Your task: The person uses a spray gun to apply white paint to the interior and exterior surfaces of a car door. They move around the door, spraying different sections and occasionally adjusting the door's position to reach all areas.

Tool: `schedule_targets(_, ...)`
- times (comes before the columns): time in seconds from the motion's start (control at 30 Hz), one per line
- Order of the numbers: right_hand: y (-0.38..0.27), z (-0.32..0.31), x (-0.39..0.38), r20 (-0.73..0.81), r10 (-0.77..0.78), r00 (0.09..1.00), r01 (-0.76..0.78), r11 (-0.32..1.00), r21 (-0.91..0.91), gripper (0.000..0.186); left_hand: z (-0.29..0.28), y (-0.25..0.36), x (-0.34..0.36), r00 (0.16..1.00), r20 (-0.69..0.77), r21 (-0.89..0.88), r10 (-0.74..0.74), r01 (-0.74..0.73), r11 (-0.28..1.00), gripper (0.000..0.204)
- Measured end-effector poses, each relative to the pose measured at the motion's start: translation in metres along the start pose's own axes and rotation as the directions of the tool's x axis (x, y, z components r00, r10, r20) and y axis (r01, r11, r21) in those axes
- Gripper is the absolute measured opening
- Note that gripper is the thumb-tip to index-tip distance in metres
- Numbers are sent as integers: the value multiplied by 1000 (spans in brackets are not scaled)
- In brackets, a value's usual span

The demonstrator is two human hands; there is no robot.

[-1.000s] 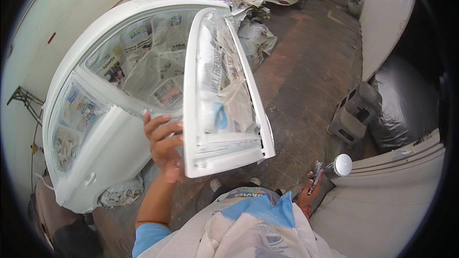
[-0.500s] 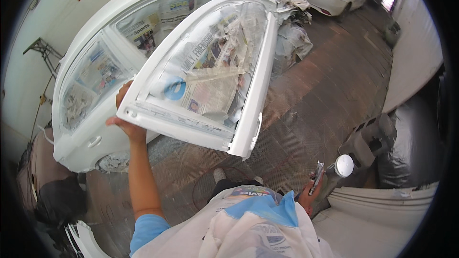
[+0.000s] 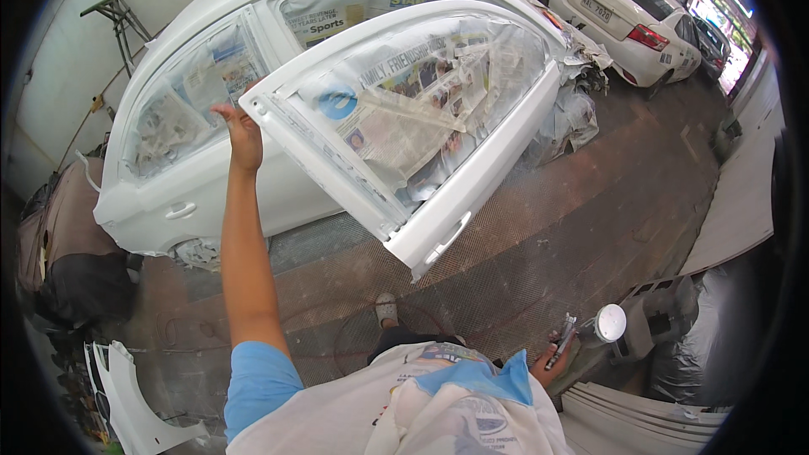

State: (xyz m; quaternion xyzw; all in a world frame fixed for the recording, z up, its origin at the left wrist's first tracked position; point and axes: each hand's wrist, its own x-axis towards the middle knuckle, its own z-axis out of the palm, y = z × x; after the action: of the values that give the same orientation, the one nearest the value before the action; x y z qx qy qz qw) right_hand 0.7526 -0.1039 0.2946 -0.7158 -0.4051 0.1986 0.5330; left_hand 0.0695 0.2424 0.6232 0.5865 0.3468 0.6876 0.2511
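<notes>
My left hand (image 3: 240, 131) is raised at arm's length and holds the rear edge of a white car door (image 3: 472, 194). The door stands partly open on a white car (image 3: 194, 194). Newspaper masks the door window (image 3: 421, 109) and the car's other windows. My right hand (image 3: 549, 364) hangs low beside my hip and grips a paint spray gun (image 3: 566, 339) with a white cup (image 3: 609, 322) on top.
Another white car (image 3: 628, 8) is parked at the upper right. A loose white body panel (image 3: 126, 396) lies at the lower left, near a dark covered heap (image 3: 67, 244). Grey wrapped parts (image 3: 699, 345) and white panels (image 3: 640, 413) are on the right. My foot (image 3: 386, 310) stands on the mesh-patterned floor.
The door has swung from edge-on to broadside, away from me toward the car, with my left hand on its edge and the arm stretching out. The right hand has kept the spray gun.
</notes>
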Motion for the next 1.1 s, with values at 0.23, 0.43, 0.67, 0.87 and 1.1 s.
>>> schedule_targets(0.23, 15, 14, -6, -27, -160, 987, 162, 985, 65, 60, 23, 18, 11, 995, 14, -23, -95, 95, 995, 104)
schedule_targets(0.43, -8, 32, -16, -23, -164, 986, 165, 986, 33, 61, 44, 16, -33, 939, -83, -150, -334, 320, 936, 124)
schedule_targets(0.67, 27, 33, -24, 9, -107, 994, 107, 994, 17, 65, 56, -38, -61, 940, 129, -121, -315, 330, 936, 141)
schedule_targets(0.87, 98, 35, -33, -32, -176, 984, 174, 983, -63, 68, 74, -96, -18, 929, -18, -3, -370, 370, 929, 140)
schedule_targets(1.1, 121, 44, -49, -87, -125, 988, 117, 988, -98, 66, 83, -152, 20, 873, -178, -11, -454, 459, 888, 132)
